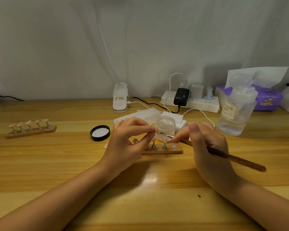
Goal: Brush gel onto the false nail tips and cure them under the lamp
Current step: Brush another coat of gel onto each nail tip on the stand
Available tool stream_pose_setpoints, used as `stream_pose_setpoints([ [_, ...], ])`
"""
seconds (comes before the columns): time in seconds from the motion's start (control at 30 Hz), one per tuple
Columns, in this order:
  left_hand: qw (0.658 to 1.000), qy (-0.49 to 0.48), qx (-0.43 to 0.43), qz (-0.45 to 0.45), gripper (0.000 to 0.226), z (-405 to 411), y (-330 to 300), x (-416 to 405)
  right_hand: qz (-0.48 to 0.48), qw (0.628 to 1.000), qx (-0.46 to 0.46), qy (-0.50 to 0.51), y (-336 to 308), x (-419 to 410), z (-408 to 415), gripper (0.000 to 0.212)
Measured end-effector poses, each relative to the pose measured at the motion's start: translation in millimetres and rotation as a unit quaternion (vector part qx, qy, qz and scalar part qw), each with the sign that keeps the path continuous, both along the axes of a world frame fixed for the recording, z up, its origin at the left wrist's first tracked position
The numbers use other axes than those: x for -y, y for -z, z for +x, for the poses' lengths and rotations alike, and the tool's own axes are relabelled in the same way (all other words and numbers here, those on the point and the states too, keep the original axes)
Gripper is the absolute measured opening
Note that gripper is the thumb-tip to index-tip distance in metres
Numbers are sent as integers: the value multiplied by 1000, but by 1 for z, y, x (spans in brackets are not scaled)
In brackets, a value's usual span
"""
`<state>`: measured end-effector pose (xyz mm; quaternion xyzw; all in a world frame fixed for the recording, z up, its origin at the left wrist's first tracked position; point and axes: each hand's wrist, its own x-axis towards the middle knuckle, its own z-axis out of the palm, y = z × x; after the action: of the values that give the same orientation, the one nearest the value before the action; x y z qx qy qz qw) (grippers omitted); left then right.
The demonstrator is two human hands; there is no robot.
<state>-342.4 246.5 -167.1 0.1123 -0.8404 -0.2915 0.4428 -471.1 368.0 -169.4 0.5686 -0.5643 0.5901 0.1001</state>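
Nail tips are what I'm watching from the head camera: my left hand (130, 139) pinches one pink tip on its stand (156, 130) between thumb and fingers, just above the near wooden holder (177, 150). Two more tips (164, 139) stand on metal pegs in that holder, and one peg spot beside them is bare. My right hand (205, 144) grips the brush (237, 160), its fine end reaching toward the held tip; I think it touches, but the blur leaves me unsure. Behind the hands sits an open clear jar (165, 125), its black lid (100, 132) to the left on the table (57, 164). A second holder with five tips (31, 128) lies well apart at left. The white lamp (120, 99) stands at the back.
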Motion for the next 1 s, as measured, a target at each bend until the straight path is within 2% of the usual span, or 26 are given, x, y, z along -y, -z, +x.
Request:
stream_pose_setpoints([
  [0.07, 1000, 3, -3, 7, 22, 0, 0, 0, 7, 1000, -4, -6, -1, 1, 1, 40],
  [0.2, 1000, 16, -7, 22, 22, 1, 0, 1, 27, 999, -22, -18, 0, 2, 3, 48],
  [0.4, 1000, 17, -19, 14, 21, 0, -1, 1, 27, 997, 68, -16, -1, -2, 1, 39],
  [0.5, 999, 18, -25, 10, 20, 0, -1, 1, 13, 999, 27, -12, -2, -1, 3, 36],
  [0.67, 999, 23, -29, 9, 21, 0, -2, 1, 10, 999, -36, -11, 1, 3, 4, 53],
  [0.87, 999, 21, -35, 22, 21, 0, -3, 0, 26, 996, 79, -15, 0, -1, 1, 39],
  [0.93, 999, 22, -35, 17, 20, 0, -3, 0, 28, 996, 81, -16, -1, -1, 1, 39],
  [1.0, 999, 22, -34, 14, 19, 0, -4, 0, 20, 999, 42, -19, -2, 0, 4, 38],
])
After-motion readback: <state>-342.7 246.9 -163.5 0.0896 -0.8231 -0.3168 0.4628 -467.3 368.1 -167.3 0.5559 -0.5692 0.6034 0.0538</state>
